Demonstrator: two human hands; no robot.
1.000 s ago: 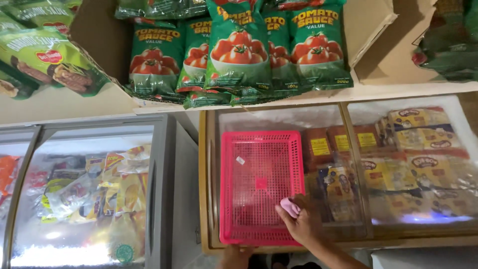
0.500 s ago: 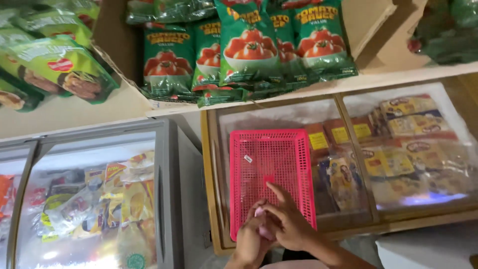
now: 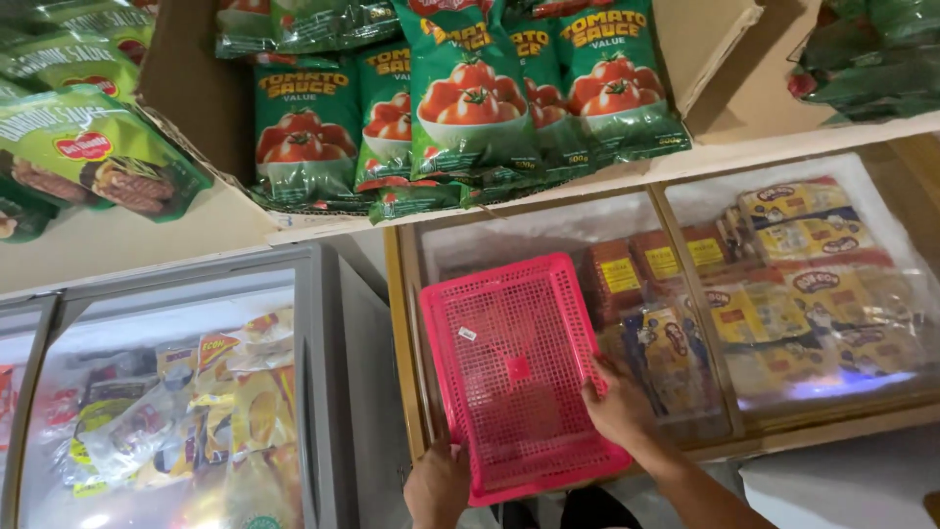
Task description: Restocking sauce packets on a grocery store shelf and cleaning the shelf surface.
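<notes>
Both hands (image 3: 529,446) grip the pink basket (image 3: 519,372) by its near edges atop the freezer lid (image 3: 685,392).

That pink basket (image 3: 519,377) is looking like matt plastic mesh, all tiny holes. The freezer lids (image 3: 783,294) are showing smooth, shiny glass, a bit frosted. The sauce pouches (image 3: 470,98) are gleaming like glossy plastic film, and the box (image 3: 715,59) behind them is looking like plain matt cardboard.
</notes>
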